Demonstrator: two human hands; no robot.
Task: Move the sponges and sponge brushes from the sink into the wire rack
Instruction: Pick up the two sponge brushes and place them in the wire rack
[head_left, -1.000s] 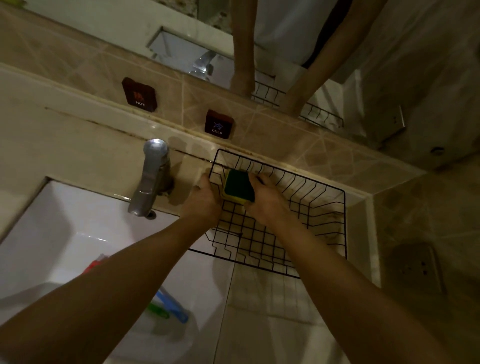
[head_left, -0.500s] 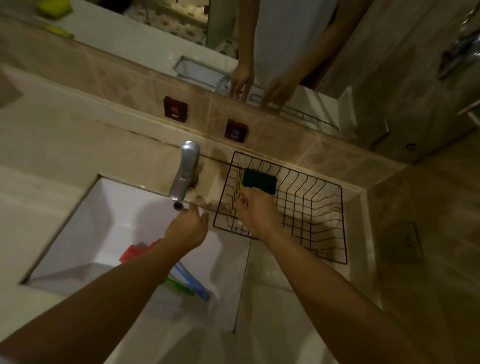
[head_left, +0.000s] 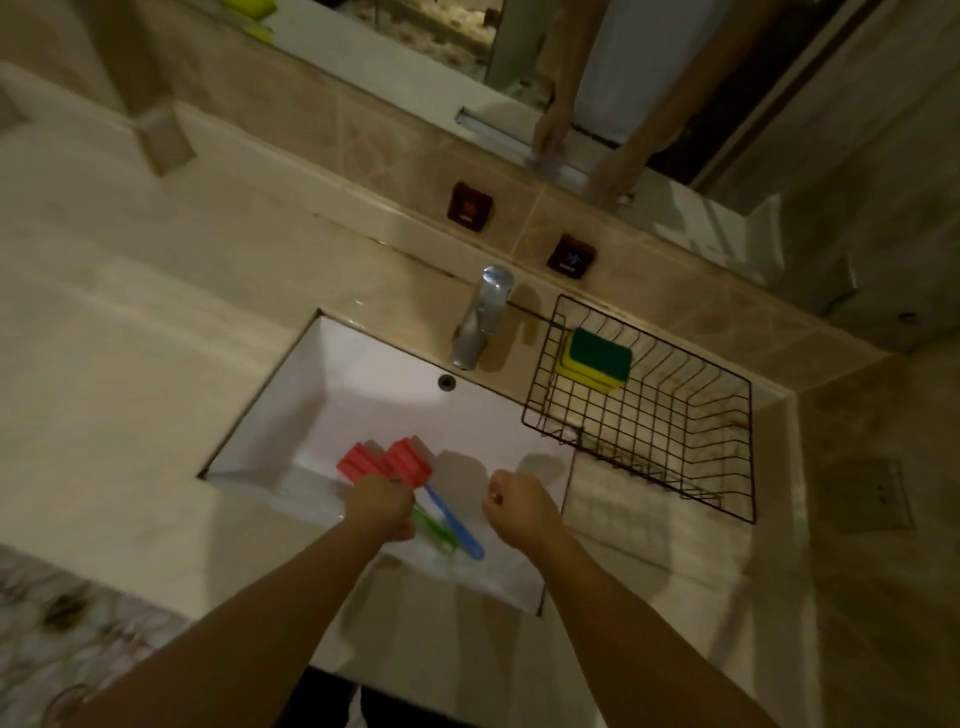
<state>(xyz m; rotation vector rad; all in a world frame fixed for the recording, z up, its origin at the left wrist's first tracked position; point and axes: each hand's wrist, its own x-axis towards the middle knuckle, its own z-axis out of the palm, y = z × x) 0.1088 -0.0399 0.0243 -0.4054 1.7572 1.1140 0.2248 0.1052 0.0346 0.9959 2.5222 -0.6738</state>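
Observation:
Two sponge brushes with red foam heads lie in the white sink (head_left: 332, 384). The left brush head (head_left: 356, 462) has its handle hidden under my left hand (head_left: 382, 506), whose fingers curl down around it. The right brush head (head_left: 410, 460) leads to a blue handle (head_left: 452, 519), and a green handle (head_left: 434, 530) lies beside it. My right hand (head_left: 519, 512) hovers over the sink's right edge, fingers curled, holding nothing. Green-and-yellow sponges (head_left: 597, 358) sit stacked in the far left corner of the black wire rack (head_left: 717, 467).
A chrome faucet (head_left: 480, 317) stands behind the sink, left of the rack. Two dark hot and cold buttons (head_left: 519, 231) are set in the tiled backsplash. A mirror above reflects my arms. A wall closes in on the right, past the rack.
Both hands pulled back from the rack, leaving the sponge there. My left hand dropped into the sink onto the brushes. My right hand moved to the sink's right edge. The camera drew back.

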